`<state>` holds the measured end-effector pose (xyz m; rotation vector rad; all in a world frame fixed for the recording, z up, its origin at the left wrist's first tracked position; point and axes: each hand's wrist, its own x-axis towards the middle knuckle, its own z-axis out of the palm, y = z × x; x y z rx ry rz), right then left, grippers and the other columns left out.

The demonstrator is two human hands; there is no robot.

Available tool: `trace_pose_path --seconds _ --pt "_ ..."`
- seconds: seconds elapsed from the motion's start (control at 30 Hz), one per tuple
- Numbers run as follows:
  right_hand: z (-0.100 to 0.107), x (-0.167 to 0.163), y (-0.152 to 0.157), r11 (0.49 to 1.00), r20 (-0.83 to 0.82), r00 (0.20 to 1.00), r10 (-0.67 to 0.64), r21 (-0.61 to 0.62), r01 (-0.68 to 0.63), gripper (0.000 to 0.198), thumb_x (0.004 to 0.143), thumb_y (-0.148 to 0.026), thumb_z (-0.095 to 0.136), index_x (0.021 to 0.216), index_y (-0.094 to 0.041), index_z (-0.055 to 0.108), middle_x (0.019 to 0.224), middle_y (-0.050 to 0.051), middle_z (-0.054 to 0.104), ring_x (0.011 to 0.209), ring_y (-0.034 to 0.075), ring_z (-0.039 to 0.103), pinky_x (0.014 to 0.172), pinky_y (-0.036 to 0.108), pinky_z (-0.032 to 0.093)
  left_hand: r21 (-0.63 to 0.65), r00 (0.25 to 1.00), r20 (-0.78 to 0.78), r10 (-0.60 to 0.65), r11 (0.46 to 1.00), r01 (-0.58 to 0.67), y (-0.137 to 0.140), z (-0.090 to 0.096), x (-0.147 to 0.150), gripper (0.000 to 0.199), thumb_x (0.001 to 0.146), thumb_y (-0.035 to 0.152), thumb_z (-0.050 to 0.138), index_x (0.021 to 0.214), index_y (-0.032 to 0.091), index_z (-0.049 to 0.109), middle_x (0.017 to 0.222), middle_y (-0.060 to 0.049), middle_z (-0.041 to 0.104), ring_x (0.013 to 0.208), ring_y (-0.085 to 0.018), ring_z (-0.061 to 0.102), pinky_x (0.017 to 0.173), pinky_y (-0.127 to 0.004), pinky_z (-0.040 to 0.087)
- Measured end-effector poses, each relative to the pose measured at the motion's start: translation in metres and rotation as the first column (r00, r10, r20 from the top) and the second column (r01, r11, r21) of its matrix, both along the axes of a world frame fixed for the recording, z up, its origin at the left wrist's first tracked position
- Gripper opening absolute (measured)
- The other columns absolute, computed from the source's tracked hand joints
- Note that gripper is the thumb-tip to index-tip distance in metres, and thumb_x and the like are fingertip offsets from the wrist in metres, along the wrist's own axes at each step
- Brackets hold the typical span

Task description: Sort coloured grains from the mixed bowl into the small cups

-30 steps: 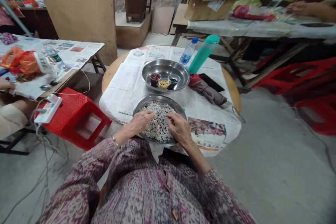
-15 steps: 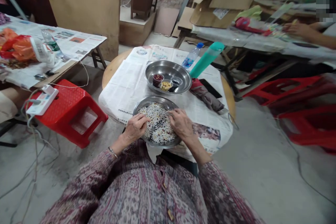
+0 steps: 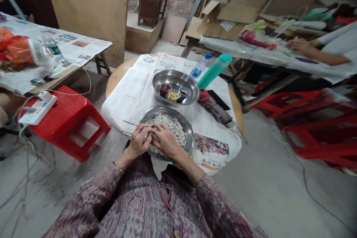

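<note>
A steel basin (image 3: pixel 190 141) at the front of the round table holds a mix of white, dark and yellowish grains (image 3: pixel 173 128). Over its left part my left hand (image 3: pixel 139 140) and my right hand (image 3: pixel 165 140) meet, fingertips together. The fingers of both are bent inward, and what they pinch, if anything, is hidden. Just behind stands a second steel basin (image 3: pixel 192 98) with small clear cups inside: one of dark red beans (image 3: pixel 165 87), one of yellow grains (image 3: pixel 174 95) and one of black grains (image 3: pixel 184 92).
Newspaper (image 3: pixel 122 102) covers the table. Behind the basins are a water bottle (image 3: pixel 201 66) and a green cylinder (image 3: pixel 216 70); a phone (image 3: pixel 219 99) and grey-red cloth (image 3: pixel 214 109) lie right. A red stool (image 3: pixel 69 119) carries a power strip (image 3: pixel 39 109). A co-worker's hands (image 3: pixel 299 45) are at the right table.
My right hand has moved left across the grains to meet my left hand. The dark gap in the grains is now covered. The view has shifted slightly right.
</note>
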<state>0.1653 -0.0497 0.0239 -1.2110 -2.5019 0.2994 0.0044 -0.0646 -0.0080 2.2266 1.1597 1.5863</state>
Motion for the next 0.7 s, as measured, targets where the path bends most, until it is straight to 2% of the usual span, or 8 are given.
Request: trace_pose_path --seconds 0.13,0.23,0.33,0.4,0.47,0.53,0.6,0.7 --pt "0.003 0.024 0.012 0.991 0.127 0.985 -0.117 0.077 0.108 0.016 0.093 -0.025 0.056 0.089 -0.022 0.071 0.101 0.01 0.07 0.1 0.026 0.059 0.088 0.041 0.051 -0.027 1.0 -0.026 -0.008 1.0 0.007 -0.001 0.001 -0.003 0.018 0.093 0.019 0.046 0.086 0.019 0.063 0.091 -0.007 0.07 0.096 -0.02 0.062 0.092 -0.04 0.049" --pt "0.006 0.051 0.025 0.964 -0.008 0.969 -0.249 0.094 0.248 0.02 0.093 -0.026 0.054 0.086 -0.022 0.072 0.099 0.01 0.071 0.096 0.024 0.063 0.084 0.038 0.052 -0.1 0.996 -0.084 -0.026 0.995 0.017 0.0 0.002 -0.005 0.024 0.093 0.022 0.044 0.077 0.02 0.061 0.085 -0.005 0.072 0.092 -0.02 0.062 0.09 -0.04 0.046" --pt "0.019 0.07 0.046 0.924 -0.195 0.906 -0.376 -0.009 0.382 0.025 0.091 -0.031 0.052 0.091 -0.022 0.074 0.089 0.006 0.075 0.08 0.02 0.067 0.074 0.033 0.052 -0.138 0.994 -0.102 -0.045 0.99 0.031 0.001 0.002 -0.004 0.029 0.093 0.022 0.041 0.073 0.021 0.061 0.08 -0.004 0.071 0.087 -0.019 0.062 0.088 -0.041 0.044" --pt "0.032 0.075 0.062 0.9 -0.259 0.862 -0.436 -0.114 0.422 0.026 0.089 -0.034 0.053 0.09 -0.021 0.076 0.08 0.004 0.075 0.068 0.018 0.066 0.065 0.031 0.05 -0.134 0.995 -0.09 -0.048 0.99 0.036 0.002 0.003 -0.004 0.03 0.093 0.022 0.04 0.072 0.021 0.06 0.078 -0.003 0.071 0.083 -0.019 0.061 0.087 -0.041 0.043" --pt "0.043 0.072 0.073 0.915 -0.214 0.898 -0.385 -0.217 0.341 0.023 0.086 -0.032 0.056 0.085 -0.02 0.076 0.074 0.003 0.075 0.063 0.017 0.065 0.061 0.029 0.047 -0.13 0.996 -0.079 -0.047 0.991 0.036 0.002 0.003 -0.003 0.03 0.094 0.021 0.039 0.071 0.021 0.059 0.077 -0.003 0.07 0.081 -0.018 0.061 0.086 -0.041 0.043" --pt "0.049 0.064 0.074 0.94 -0.065 0.972 -0.228 -0.274 0.202 0.019 0.085 -0.027 0.059 0.079 -0.022 0.076 0.074 0.002 0.074 0.065 0.016 0.065 0.061 0.027 0.045 -0.13 0.996 -0.072 -0.044 0.991 0.034 0.002 0.002 -0.002 0.03 0.094 0.02 0.038 0.071 0.021 0.058 0.076 -0.003 0.07 0.08 -0.019 0.06 0.085 -0.041 0.043" --pt "0.049 0.054 0.066 0.961 0.117 0.989 -0.095 -0.249 0.122 0.019 0.086 -0.027 0.06 0.076 -0.025 0.075 0.077 0.002 0.075 0.07 0.017 0.065 0.062 0.027 0.043 -0.126 0.997 -0.064 -0.044 0.991 0.035 0.002 0.001 -0.002 0.03 0.094 0.019 0.038 0.071 0.021 0.057 0.076 -0.003 0.069 0.08 -0.019 0.06 0.084 -0.041 0.043" --pt "0.047 0.047 0.057 0.976 0.26 0.954 -0.151 -0.112 0.185 0.027 0.09 -0.039 0.06 0.071 -0.025 0.073 0.075 0.004 0.074 0.072 0.018 0.065 0.061 0.028 0.04 -0.112 0.998 -0.039 -0.049 0.993 0.045 0.002 0.0 -0.002 0.028 0.094 0.017 0.039 0.073 0.021 0.056 0.077 -0.002 0.069 0.08 -0.018 0.06 0.083 -0.04 0.042"
